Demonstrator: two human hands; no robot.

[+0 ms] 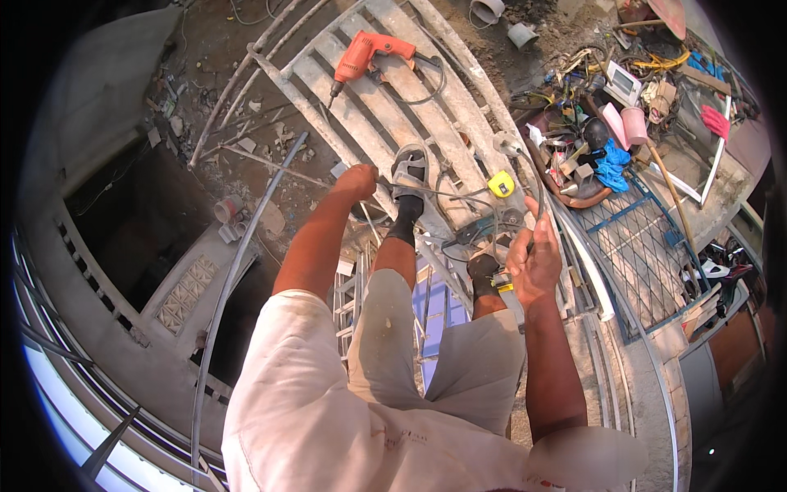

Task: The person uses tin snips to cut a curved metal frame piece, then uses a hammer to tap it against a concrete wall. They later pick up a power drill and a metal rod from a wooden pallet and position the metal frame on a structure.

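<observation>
While I look down past my shorts, my left hand point(358, 182) sits at about eleven o'clock from my knees, closed into a fist around a thin grey metal rod point(246, 246) that curves away toward seven o'clock. Just right of that fist my left foot, in a sandal point(409, 168), stands on the pale metal gate frame point(385, 98) lying flat on the ground. Up at twelve o'clock an orange electric drill point(366, 54) rests on the same frame, its cord looping to the right. A yellow tape measure point(501, 184) lies near one o'clock, just above my right hand point(534, 261). That hand is half open, fingers loosely curled, with a thin cable running by it; I cannot tell whether it grips the cable. Far right, at two o'clock, sits a heap of tools and scraps point(623, 107).
</observation>
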